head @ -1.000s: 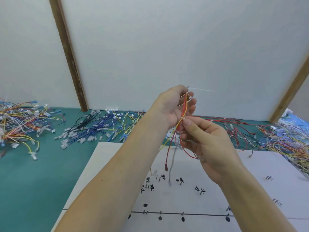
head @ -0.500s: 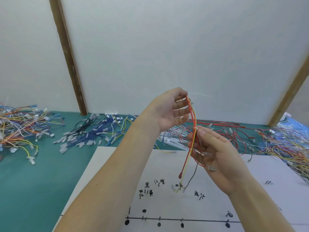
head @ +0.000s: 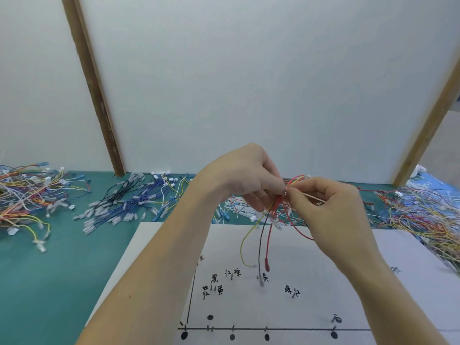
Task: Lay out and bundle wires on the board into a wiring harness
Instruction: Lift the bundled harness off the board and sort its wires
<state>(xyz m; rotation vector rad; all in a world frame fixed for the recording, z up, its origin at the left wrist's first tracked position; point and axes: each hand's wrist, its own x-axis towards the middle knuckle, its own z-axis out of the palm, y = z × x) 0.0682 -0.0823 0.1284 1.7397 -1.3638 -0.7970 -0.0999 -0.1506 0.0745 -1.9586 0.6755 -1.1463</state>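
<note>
I hold a small bundle of wires [head: 264,235] in the air above the white layout board [head: 311,282]. My left hand [head: 245,175] pinches the bundle near its top. My right hand [head: 331,210] meets it from the right and pinches the same spot, with a thin white tie sticking out between its fingers. Red loops rise above the pinch. A yellow, a black and a red wire hang down with their ends just over the board's handwritten marks and black dots.
Loose wire piles lie on the green table: mixed colours at far left [head: 27,195], blue and black ones left of centre [head: 129,202], red ones behind my hands, a yellow-red tangle at right [head: 423,220]. White panels with wooden posts [head: 94,90] stand behind.
Both hands have come together and dropped lower. My right hand moved up from the hanging wires to the pinch point beside my left hand, and the bundle now loops above the fingers.
</note>
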